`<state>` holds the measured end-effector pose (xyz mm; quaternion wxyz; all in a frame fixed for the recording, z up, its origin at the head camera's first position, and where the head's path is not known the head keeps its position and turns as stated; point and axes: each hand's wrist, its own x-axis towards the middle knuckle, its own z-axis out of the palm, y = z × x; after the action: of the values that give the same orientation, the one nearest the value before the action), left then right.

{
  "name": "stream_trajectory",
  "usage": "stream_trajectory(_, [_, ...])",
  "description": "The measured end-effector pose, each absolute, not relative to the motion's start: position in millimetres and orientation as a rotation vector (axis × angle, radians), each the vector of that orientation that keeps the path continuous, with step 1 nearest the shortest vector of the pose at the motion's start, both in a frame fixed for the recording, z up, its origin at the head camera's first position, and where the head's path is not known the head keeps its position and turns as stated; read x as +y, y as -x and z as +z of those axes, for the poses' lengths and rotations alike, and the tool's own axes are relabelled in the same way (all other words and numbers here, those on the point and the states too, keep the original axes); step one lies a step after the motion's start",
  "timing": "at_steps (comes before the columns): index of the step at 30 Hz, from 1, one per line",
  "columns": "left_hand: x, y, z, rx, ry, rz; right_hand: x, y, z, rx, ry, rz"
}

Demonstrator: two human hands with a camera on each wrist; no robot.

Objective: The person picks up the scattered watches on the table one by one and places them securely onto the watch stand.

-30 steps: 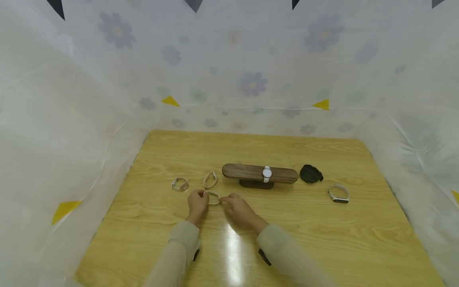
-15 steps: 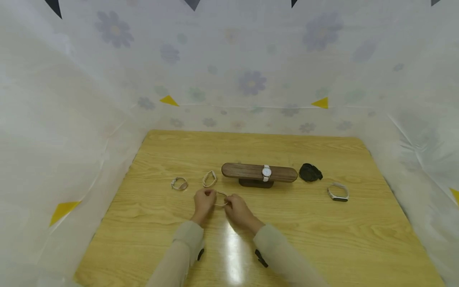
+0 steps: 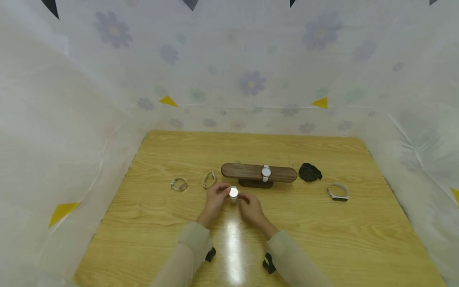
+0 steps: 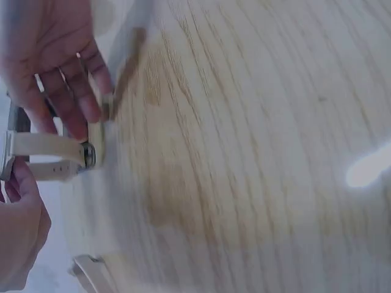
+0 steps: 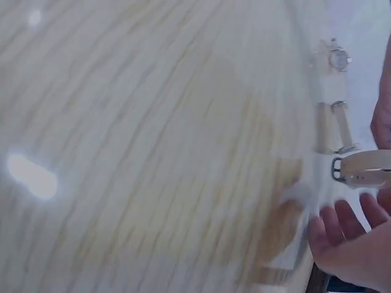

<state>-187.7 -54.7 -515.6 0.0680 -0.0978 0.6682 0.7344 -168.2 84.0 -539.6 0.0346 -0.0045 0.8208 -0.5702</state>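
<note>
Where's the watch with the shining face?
In the head view, the watch is between the left hand and right hand, in front of the left half of the wooden stand.

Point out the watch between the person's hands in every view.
Head: the watch is below the picture's centre.
Left wrist: its pale strap is at the left edge, near mid-height.
Right wrist: the looped strap is at the right edge, slightly below mid-height.
Shared landmark: the right hand, close beside it.
</note>
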Motion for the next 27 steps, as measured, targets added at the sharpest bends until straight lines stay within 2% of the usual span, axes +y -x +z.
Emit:
stream_trajectory(6, [-42.2,183.6,-511.1,2.184,0.194,2.178,88.4,171.1,-524.3,2.263,-0.180,-2.170])
stream_trajectory(13, [-38.3,180.5,-508.8,2.322,-0.043,2.090,91.8,171.9,-508.3,2.056,-0.271,-2.235])
stream_trajectory(22, [-38.6,175.7,-503.9,2.785,-0.584,1.453,95.5,173.4,-500.8,1.906,-0.425,-2.325])
stream_trajectory(27, [-39.7,178.2,-501.0,2.944,-0.765,1.238,95.1,171.5,-497.1,1.844,-0.468,-2.367])
